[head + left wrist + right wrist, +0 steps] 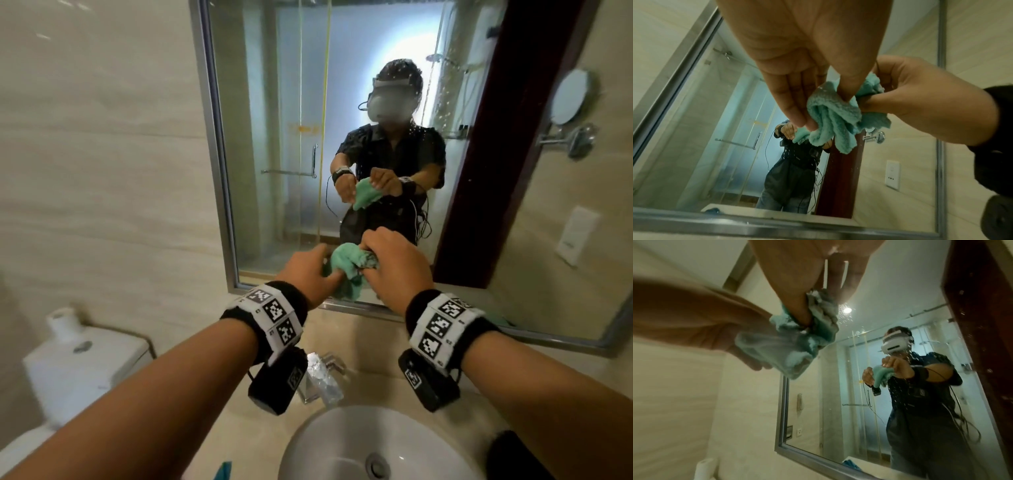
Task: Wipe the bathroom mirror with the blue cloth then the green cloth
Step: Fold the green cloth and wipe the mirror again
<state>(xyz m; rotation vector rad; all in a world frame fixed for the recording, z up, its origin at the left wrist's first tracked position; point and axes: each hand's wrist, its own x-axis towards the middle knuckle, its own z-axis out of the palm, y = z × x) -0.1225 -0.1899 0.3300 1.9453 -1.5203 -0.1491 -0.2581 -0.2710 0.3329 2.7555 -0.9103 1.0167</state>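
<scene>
A crumpled green cloth hangs between my two hands just in front of the lower part of the bathroom mirror. My left hand pinches its left side between thumb and straight fingers. My right hand grips the cloth's upper right part with curled fingers. In the right wrist view the cloth bunches under my right hand. Specks and droplets dot the mirror's right half. A sliver of blue cloth lies on the counter at the bottom edge of the head view.
A white basin and chrome tap sit directly below my wrists. A toilet cistern with a paper roll stands at the left. A round swing-arm mirror and a wall socket are on the right wall.
</scene>
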